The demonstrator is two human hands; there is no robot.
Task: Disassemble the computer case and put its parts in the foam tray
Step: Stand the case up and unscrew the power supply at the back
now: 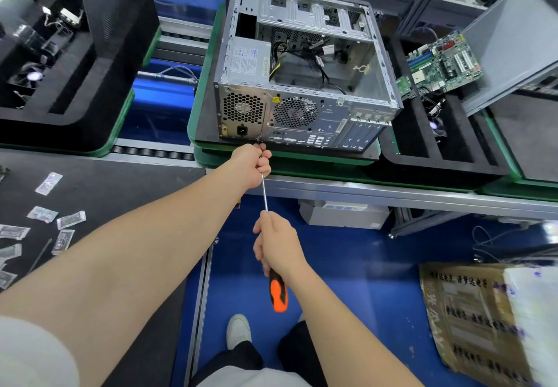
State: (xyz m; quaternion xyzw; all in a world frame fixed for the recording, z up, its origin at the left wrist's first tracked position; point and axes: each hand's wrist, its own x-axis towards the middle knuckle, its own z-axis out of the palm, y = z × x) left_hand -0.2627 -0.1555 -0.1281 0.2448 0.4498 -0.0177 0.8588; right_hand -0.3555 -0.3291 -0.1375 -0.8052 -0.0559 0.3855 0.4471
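Note:
An open grey computer case [305, 84] lies on its side on a green-edged pallet, its rear panel facing me, with the power supply [247, 60] and loose cables inside. My right hand [279, 243] grips the orange-and-black handle of a long screwdriver [265, 193]. My left hand [253, 160] pinches the shaft near its tip, at the bottom edge of the rear panel below the power supply. The tip itself is hidden by my fingers. A black foam tray [428, 142] to the right holds a green motherboard [444, 60] and a small fan.
Another black foam tray [75, 84] with parts stands at the left on the roller conveyor. Several small plastic bags [48, 184] lie on the dark mat at the left. A cardboard box [483, 320] sits on the blue floor at the right. A grey panel [513, 39] leans at the far right.

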